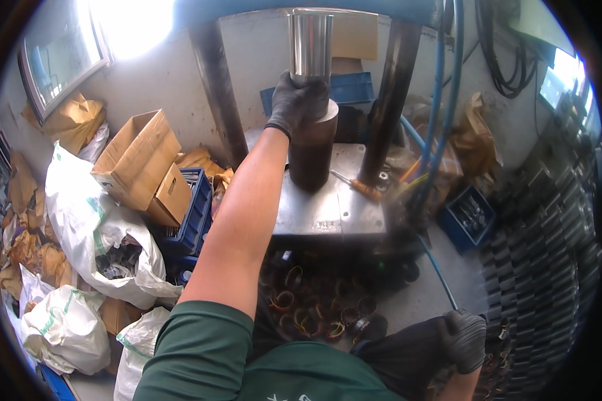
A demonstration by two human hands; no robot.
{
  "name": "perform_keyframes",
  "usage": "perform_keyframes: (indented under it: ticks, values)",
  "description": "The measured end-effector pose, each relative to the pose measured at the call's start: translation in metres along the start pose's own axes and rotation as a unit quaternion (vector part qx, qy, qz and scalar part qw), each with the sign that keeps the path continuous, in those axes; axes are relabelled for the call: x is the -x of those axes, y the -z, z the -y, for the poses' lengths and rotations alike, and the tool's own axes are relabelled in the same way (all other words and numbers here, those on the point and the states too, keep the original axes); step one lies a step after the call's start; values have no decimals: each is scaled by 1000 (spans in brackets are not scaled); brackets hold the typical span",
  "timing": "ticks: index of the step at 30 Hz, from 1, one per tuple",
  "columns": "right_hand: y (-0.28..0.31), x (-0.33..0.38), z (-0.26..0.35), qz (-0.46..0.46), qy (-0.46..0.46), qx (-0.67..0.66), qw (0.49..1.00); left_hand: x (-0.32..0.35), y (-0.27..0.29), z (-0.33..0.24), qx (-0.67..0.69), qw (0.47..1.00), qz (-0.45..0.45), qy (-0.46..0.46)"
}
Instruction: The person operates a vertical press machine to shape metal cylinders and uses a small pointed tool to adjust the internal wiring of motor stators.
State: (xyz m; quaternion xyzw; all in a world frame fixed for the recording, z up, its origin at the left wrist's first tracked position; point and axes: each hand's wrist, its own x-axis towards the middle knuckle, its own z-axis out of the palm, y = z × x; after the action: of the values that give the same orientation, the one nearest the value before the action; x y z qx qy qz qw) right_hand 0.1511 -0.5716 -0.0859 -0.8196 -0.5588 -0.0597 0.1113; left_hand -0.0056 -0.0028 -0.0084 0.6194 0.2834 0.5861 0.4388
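My left hand (296, 100), in a dark glove, grips the top of a thick dark metal cylinder (312, 155) that stands upright on the steel press table (331, 207). A shiny steel ram (310, 43) comes down right above the cylinder, just over my fingers. My right hand (466, 337), also gloved, rests low at the lower right on my dark trouser knee, holding nothing. A screwdriver with an orange handle (358, 186) lies on the table to the right of the cylinder.
Two dark press columns (389, 87) flank the cylinder. Blue hoses (439, 127) hang at the right. Several wound coils (308, 314) lie on the floor under the table. Cardboard boxes (137, 157), white sacks (93, 227) and a blue crate (195, 210) crowd the left; stacked dark parts (548, 234) fill the right.
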Motion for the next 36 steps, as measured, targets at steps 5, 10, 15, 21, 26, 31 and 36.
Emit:
perform_keyframes:
  ticks: [5, 10, 15, 21, 26, 31, 36]
  values:
    - [1, -1, 0, 8, -3, 1, 1000, -2, 1, 1, -7, 1000, 13, -18]
    - [-2, 0, -2, -14, 2, -11, 1000, -5, 1, 6, -5, 1000, 9, -16]
    - [0, -1, -3, 5, -7, -12, 1000, -2, 3, 3, -17, 1000, -3, -24]
    - [0, 0, -1, -10, -11, -32, 999, 4, -4, -9, -58, 997, -3, -41]
    - [2, -7, 1, 34, 0, -3, 999, 9, 5, -18, -55, 997, -10, -48]
    - [31, -45, -7, -74, 91, -49, 992, 12, -12, -34, 149, 988, 11, 34]
    - [66, -184, -10, -340, 187, 68, 919, 4, 0, -9, -11, 999, 37, -28]
